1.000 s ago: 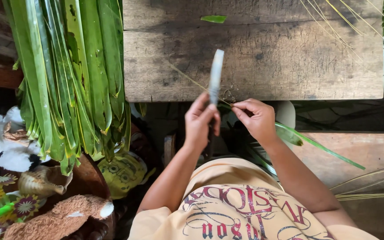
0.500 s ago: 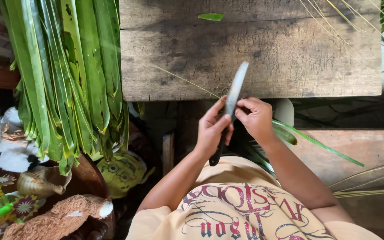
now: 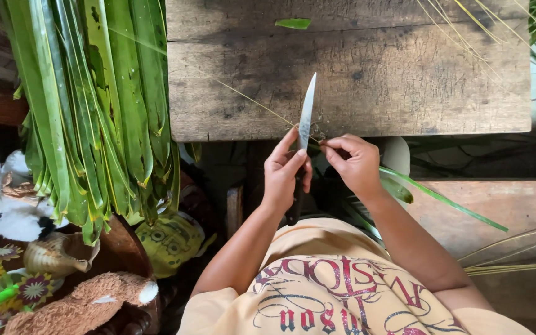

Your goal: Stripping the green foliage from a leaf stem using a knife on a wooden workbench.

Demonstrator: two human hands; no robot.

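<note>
My left hand [image 3: 285, 169] grips a knife [image 3: 306, 113] by its dark handle, the pale blade pointing away over the edge of a worn wooden table [image 3: 404, 80]. My right hand [image 3: 353, 162] pinches a thin leaf midrib [image 3: 243, 96] right beside the blade. The midrib runs as a pale line up and left across the table. A long green leaf strip [image 3: 442, 200] trails from under my right hand toward the lower right.
A thick bundle of long green leaves [image 3: 94, 105] hangs at the left. Below it sit soft toys [image 3: 82, 301] and a shell-shaped ornament [image 3: 54, 254]. Stripped pale midribs [image 3: 510, 257] lie on a wooden bench at the right. A small leaf scrap [image 3: 293, 23] rests on the table.
The knife blade swung back from tilting right to nearly upright. The midrib has been drawn further up and left across the table. My hands stayed in much the same place.
</note>
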